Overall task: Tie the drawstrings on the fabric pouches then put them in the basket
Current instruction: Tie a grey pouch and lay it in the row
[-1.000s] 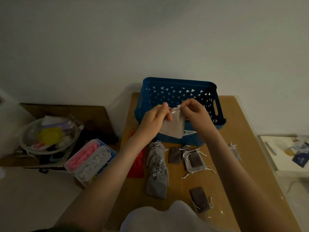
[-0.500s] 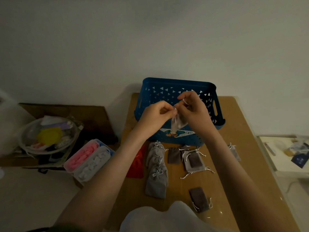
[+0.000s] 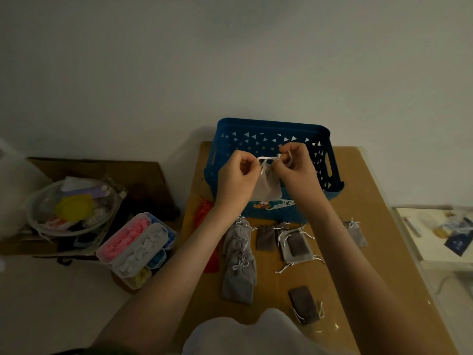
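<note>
Nearest, at 5 o'clock on the table point(image 3: 358, 190), one dark pouch point(image 3: 304, 304) lies flat. Beyond it, at 7 o'clock, is a stack of grey pouches point(image 3: 239, 267) with bowed cords. A cluster of loose pouches point(image 3: 297, 245) lies at centre with its cords splayed, and a single pouch point(image 3: 355, 233) lies at 3 o'clock.

Above the table's far half, the left hand point(image 3: 238, 178) and right hand point(image 3: 298, 172) each pinch one end of the white drawstring point(image 3: 266, 158), which runs taut between them. The held pouch point(image 3: 267, 187) hangs from this cord, clear of the table, in front of the near wall of the blue basket point(image 3: 271, 123) at 12 o'clock.

Hazards:
- An uneven pull may slip the cord out of one pinch. The pouch would then drop short of the basket.
- An excessive pull may jam the knot.
- The light is dim, so whether a knot has formed cannot be confirmed.

Change: half a second ago the hands met at the pouch mouth and the pouch hung narrow. They now stand apart with the cord stretched and the pouch face broad. The basket and the table pouches are unchanged.
</note>
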